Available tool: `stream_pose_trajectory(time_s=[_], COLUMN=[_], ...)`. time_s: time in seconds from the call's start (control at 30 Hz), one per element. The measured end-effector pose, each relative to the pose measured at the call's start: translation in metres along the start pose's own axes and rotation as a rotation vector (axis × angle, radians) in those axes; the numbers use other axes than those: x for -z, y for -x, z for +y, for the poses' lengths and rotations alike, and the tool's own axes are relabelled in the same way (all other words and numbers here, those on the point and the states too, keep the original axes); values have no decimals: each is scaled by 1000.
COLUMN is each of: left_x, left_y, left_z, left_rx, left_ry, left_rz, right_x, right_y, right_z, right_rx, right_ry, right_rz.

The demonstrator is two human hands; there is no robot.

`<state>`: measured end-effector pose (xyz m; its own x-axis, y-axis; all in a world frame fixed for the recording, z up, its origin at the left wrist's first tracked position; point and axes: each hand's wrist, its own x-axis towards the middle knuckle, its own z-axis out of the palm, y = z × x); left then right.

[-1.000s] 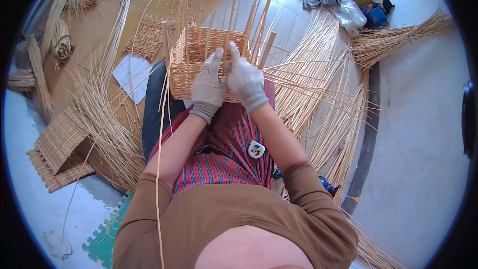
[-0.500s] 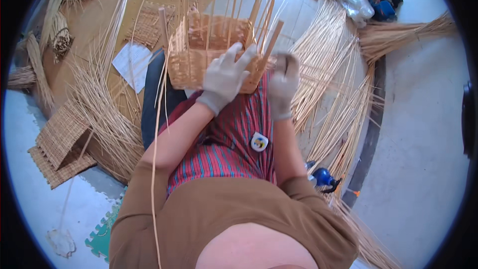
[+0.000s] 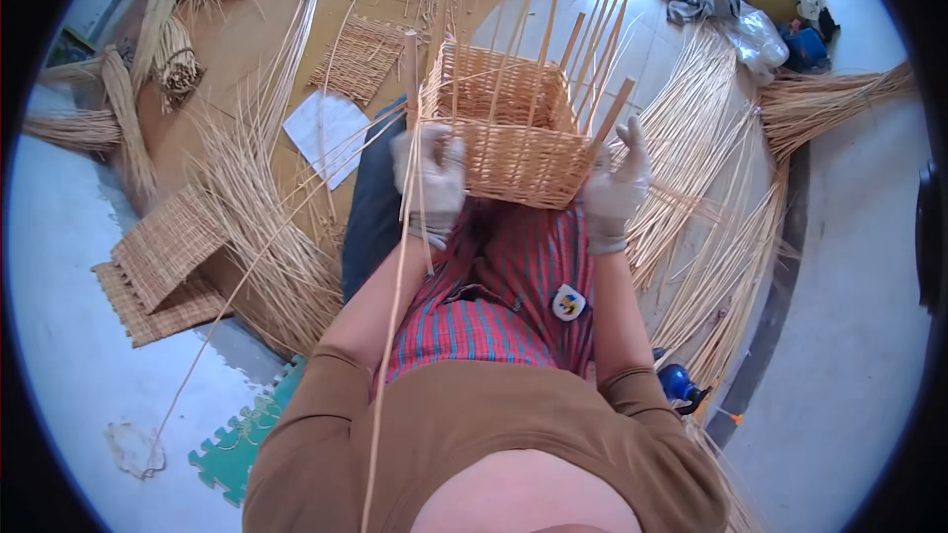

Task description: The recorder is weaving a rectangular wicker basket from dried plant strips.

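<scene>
Recording a part-woven basket [image 3: 528, 163], walls up, stakes loose

Basket sits above the near end of our lap, mid-scene, over the red striped cloth [image 3: 523, 331], its open top tilted so that we see inside. Near wall closely woven, far wall likewise. Tall stakes [image 3: 595, 30] rise well past the weave, unbent and untrimmed; thicker sticks [image 3: 612, 114] stand at corners. Our judgement: walls largely made, upper edge not yet closed, stake ends not yet worked. Base hidden from us.

Our hands stand apart, one at each near corner. Left glove [image 3: 433, 178] lies against the near left corner, a long strand [image 3: 393, 306] passing it; whether it is clamped on basket or strand, we cannot tell. Right glove [image 3: 617, 188] is just beside the near right corner, one finger raised; blurred strands [image 3: 691, 202] trail right of it, and we cannot tell if it pinches them.

Outward: loose canes [image 3: 681, 128] on the right, more stalks [image 3: 259, 217] on the left, woven panels [image 3: 173, 247] farther left, a white sheet [image 3: 324, 136] beyond our leg.

Writing: none that we can make out. The pale badge [image 3: 568, 303] on the cloth bears only a small coloured design; the sheet shows no legible marks.
</scene>
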<state>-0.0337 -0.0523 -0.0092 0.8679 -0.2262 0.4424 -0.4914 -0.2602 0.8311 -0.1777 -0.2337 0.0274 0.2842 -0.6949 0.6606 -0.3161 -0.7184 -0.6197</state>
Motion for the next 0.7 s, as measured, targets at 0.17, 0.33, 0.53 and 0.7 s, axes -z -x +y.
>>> stream_pose_trajectory(time_s=[0.17, 0.33, 0.53, 0.7], left_x=[29, 32, 58, 33], left_y=[-31, -14, -3, -12], left_z=[-30, -45, -31, 8], left_rx=[217, 401, -246, -346], left_ry=[497, 977, -44, -443], left_rz=[-35, -22, -95, -426], right_x=[-30, -46, -60, -67], right_y=[38, 54, 67, 24], right_z=[-80, -173, -74, -86], right_rx=[244, 518, -327, -175], right_ry=[-320, -418, -1058, -512], right_rz=[-523, -831, -201, -350])
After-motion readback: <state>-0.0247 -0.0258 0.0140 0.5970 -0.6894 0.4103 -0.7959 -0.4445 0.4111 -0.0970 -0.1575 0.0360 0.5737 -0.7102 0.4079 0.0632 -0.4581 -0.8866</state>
